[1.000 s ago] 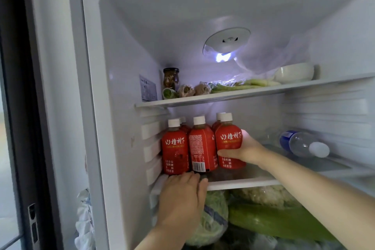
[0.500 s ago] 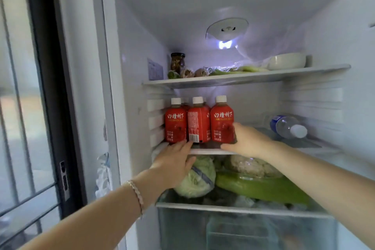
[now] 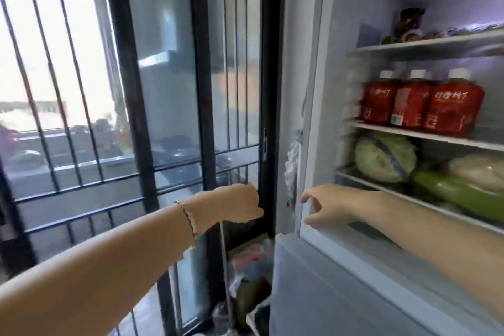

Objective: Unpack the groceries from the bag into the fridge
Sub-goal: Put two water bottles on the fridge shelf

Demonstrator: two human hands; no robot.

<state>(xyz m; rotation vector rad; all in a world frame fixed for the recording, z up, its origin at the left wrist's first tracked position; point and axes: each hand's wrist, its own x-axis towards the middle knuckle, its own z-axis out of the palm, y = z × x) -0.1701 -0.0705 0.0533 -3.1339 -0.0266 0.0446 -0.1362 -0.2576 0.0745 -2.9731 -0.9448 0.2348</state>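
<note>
The fridge point(image 3: 313, 90) stands open at the right. Red bottles point(image 3: 420, 103) with white caps stand in a row on its middle shelf point(image 3: 409, 132). Below them lie a green cabbage point(image 3: 384, 159) and a long green vegetable point(image 3: 458, 191). My left hand point(image 3: 234, 203) is out in front of the dark door frame, fingers curled, nothing in it that I can see. My right hand point(image 3: 330, 206) is at the fridge's left front edge with fingers spread and empty. No bag is clearly in view.
A glass sliding door with black bars point(image 3: 136, 117) fills the left. Plastic-wrapped items point(image 3: 251, 275) sit on the floor in the gap between door and fridge. A jar point(image 3: 409, 22) and wrapped vegetables sit on the top shelf.
Both hands have pulled back out of the fridge, away from the red bottles. The view has swung left and down toward the glass door.
</note>
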